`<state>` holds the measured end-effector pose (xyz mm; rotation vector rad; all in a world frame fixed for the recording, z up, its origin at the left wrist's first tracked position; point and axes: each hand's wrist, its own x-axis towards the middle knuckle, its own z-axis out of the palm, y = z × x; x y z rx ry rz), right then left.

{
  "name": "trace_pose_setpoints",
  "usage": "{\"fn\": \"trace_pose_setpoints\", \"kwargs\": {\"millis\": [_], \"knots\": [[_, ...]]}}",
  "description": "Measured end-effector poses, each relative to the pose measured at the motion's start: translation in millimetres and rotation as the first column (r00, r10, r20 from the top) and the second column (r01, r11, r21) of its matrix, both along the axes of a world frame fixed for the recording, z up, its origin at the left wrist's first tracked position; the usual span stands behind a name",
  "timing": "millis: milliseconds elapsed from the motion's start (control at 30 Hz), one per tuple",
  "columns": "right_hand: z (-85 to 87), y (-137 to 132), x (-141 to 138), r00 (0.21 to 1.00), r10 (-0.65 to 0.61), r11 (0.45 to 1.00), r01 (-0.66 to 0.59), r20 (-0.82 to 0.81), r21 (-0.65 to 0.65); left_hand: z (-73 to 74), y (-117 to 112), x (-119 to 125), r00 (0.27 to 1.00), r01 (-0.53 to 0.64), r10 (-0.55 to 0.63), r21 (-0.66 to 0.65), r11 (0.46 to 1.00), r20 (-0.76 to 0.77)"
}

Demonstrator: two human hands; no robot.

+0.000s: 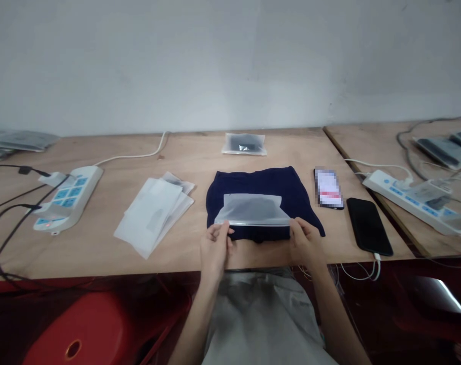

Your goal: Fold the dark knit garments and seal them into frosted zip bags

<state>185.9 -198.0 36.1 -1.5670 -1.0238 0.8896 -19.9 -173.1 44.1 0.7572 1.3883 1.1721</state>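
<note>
A frosted zip bag lies over a folded dark blue cloth on the wooden table. My left hand pinches the bag's near left corner, at the end of its zip edge. At the near right corner, my right hand has its thumb and fingers closed on the same edge. The edge is stretched straight between both hands. Whether anything is inside the bag cannot be made out.
Left of the cloth lie several frosted bags; a filled bag sits behind it. Two phones, one lit and one dark, lie right. Power strips with cables flank the area. A red stool stands below.
</note>
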Motion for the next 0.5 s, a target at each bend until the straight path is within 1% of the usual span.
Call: {"fn": "trace_pose_setpoints", "kwargs": {"millis": [67,133,167,233,333,400,467,500], "knots": [[-1.0,3.1,6.0,0.998,-0.013,1.000,0.012,-0.068,-0.008,-1.7,3.9,-12.5,0.998,0.045,-0.044,0.013,0.999,-0.045],[-2.4,5.2,7.3,0.990,-0.019,1.000,0.017,-0.137,-0.013,-1.8,5.5,-18.9,0.993,0.105,-0.106,-0.014,0.994,-0.059],[-3.2,6.0,6.6,0.987,-0.029,1.000,0.027,-0.161,-0.016,-1.4,5.8,-20.3,0.991,0.115,-0.116,-0.026,0.993,-0.059],[-4.9,7.2,4.5,0.982,-0.064,0.998,0.061,-0.176,-0.023,-0.2,5.9,-21.0,0.994,0.093,-0.094,-0.033,0.995,-0.061],[-6.4,10.1,2.8,0.981,-0.119,0.993,0.121,-0.153,0.002,1.8,5.8,-20.2,0.995,0.052,-0.053,-0.015,0.999,-0.083],[-6.5,13.4,3.4,0.975,-0.136,0.990,0.142,-0.173,0.023,2.8,5.2,-20.1,0.993,0.063,-0.063,-0.002,0.998,-0.100],[-7.0,16.8,3.3,0.955,-0.132,0.990,0.138,-0.266,0.005,3.3,3.6,-20.6,0.990,0.080,-0.079,0.009,0.997,-0.117],[-7.7,18.1,2.2,0.934,-0.114,0.993,0.111,-0.338,-0.026,3.3,2.3,-20.9,0.986,0.102,-0.100,0.011,0.995,-0.131]]}}
